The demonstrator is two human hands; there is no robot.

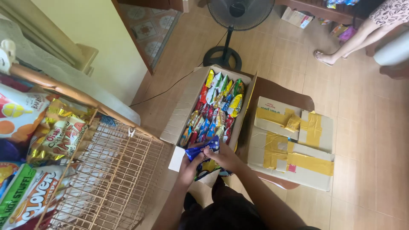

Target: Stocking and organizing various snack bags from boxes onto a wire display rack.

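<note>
- Bending over an open cardboard box (pixel 181 115) on the tiled floor, the person works at its near end, where the packets are within easy reach.
- Left hand (pixel 190 164) and right hand (pixel 223 155) are both closed on a blue snack packet (pixel 204 149), pinched between them just above the box's near edge; more packets seem bunched beneath, though I cannot tell how many.
- Snack packets (pixel 215 106) stand upright in tight rows inside the box, likely so more fit and each can be plucked out singly.
- A flattened, yellow-taped carton (pixel 294 149) lies just beside the box, on a low brown surface.
- A wire rack (pixel 115 174) with hanging snack bags (pixel 59 136) stands near, left of the person.
- A standing fan (pixel 232 25) is beyond the box; another person's leg (pixel 345 42) shows well apart.
</note>
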